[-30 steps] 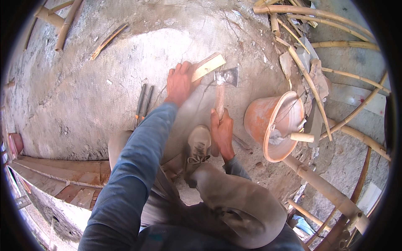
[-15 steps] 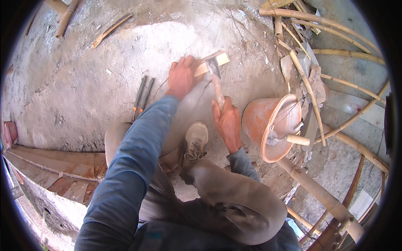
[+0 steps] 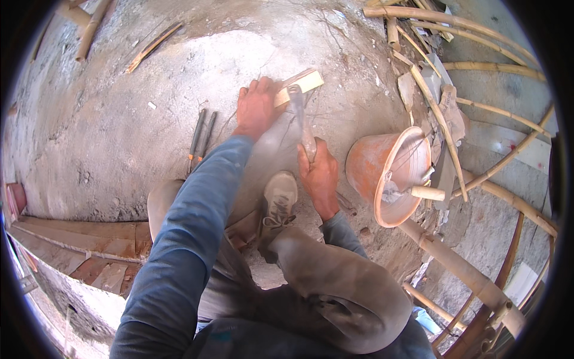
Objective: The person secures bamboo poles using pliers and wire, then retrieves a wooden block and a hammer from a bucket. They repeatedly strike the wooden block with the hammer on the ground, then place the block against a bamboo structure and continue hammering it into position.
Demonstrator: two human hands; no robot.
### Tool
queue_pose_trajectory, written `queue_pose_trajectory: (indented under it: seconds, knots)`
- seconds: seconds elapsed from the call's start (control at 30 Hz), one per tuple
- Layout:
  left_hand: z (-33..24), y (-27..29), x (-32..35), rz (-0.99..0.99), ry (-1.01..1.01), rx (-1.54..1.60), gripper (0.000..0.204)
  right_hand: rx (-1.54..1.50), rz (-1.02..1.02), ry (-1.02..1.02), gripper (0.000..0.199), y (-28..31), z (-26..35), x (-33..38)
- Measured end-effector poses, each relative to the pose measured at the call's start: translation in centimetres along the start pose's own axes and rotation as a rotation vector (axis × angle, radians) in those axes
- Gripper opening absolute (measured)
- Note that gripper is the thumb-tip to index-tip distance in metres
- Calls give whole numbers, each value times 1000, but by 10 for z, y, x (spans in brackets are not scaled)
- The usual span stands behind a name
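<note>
My left hand [image 3: 258,107] is closed around one end of a short piece of light wood [image 3: 312,80], pressing it to the dusty ground. The wood's far end sticks out to the right of the fingers. In my right hand [image 3: 320,175] is a hammer [image 3: 307,136], gripped by its wooden handle. Its dark head, partly blurred, is over the wood's near edge; I cannot tell whether it touches. Left of my left hand lies a pair of pincers [image 3: 204,136] with dark handles and orange parts near the lower end.
To the right, an orange bucket [image 3: 365,164] leans with its mouth turned sideways and a wooden tool handle [image 3: 428,193] poking out. Bamboo poles [image 3: 472,287] cross the right side. A split stick [image 3: 154,46] lies at the far left. My shoe [image 3: 280,194] is below the hands.
The hammer's head has shifted slightly left and down along the wood, and my right hand with it. My left hand still holds the wood. The view has shifted a little.
</note>
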State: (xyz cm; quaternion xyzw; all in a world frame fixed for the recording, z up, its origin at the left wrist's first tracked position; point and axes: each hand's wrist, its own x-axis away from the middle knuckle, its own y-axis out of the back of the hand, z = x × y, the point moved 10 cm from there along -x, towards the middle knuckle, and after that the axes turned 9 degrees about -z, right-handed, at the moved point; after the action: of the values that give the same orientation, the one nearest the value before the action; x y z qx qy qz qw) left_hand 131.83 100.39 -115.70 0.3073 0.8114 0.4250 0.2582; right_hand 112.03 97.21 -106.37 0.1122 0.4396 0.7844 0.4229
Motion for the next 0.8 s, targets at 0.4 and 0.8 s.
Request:
queue_pose_trajectory:
  seconds: [0.4,0.8]
  knots:
    - [29,22,-13,519,386,508,61,25,4,-513,38,-18,-98,85]
    - [28,75,-26,326,550,718,53,-41,-166,-447,45,9,-93,101]
